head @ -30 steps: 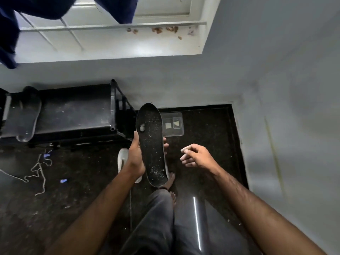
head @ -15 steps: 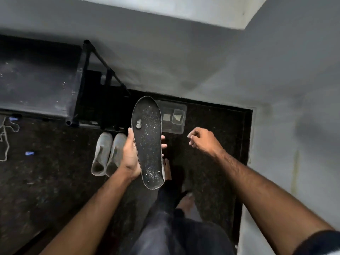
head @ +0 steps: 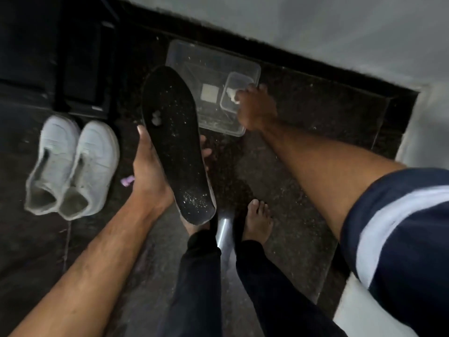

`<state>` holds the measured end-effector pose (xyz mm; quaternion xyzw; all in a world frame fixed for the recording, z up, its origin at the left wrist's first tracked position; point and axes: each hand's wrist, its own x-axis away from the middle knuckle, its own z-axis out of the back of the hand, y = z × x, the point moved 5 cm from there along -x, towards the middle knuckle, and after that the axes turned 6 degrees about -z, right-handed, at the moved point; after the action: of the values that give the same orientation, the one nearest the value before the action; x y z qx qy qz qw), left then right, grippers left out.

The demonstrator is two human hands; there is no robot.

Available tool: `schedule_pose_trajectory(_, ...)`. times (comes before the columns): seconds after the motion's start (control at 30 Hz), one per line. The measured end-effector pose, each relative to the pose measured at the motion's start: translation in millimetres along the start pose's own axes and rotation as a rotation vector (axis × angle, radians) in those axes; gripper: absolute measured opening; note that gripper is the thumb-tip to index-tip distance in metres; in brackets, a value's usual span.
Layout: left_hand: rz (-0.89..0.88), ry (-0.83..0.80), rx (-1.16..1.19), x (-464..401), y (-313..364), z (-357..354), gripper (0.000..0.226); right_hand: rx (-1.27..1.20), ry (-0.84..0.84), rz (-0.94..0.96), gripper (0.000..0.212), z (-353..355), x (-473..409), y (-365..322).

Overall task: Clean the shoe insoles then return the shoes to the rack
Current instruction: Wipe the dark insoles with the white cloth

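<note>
My left hand (head: 150,176) grips a black insole (head: 175,144) from underneath, thumb on its left edge; the insole is speckled with pale grit and carries a small grey lump near its middle. My right hand (head: 255,105) reaches down into a clear plastic tray (head: 187,52) on the floor, its fingertips at a small clear tub (head: 230,91) that holds something white. Whether the fingers pinch the white thing is blurred. A pair of white shoes (head: 73,164) stands on the dark floor to the left, openings toward me.
The black shoe rack (head: 80,66) stands at the upper left behind the shoes. A small purple scrap (head: 127,180) lies on the floor beside my left wrist. My bare feet (head: 257,222) stand below the insole. A pale wall runs along the top and right.
I have bent down toward the floor. My right hand moved forward and down into the clear tray to the small tub. My left hand keeps the insole in the same grip.
</note>
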<state>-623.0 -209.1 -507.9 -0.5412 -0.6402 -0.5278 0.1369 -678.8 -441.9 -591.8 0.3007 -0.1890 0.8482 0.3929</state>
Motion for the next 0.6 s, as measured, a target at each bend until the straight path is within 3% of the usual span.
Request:
schedule_pose_trajectory(0.17,0.031,0.006,-0.001,-13,-19,16,0.087,0.152,-0.052,-0.020,0.049,-41,-32,1)
schedule_pose_trajectory(0.43,0.009,-0.024,-0.034,-9,-6,10,0.084,0.182,-0.046,-0.035,0.045,-33,-44,-3)
schedule_pose_trajectory(0.6,0.002,-0.025,-0.028,-1,-2,3,0.085,0.116,0.072,-0.022,0.042,-13,-25,-2)
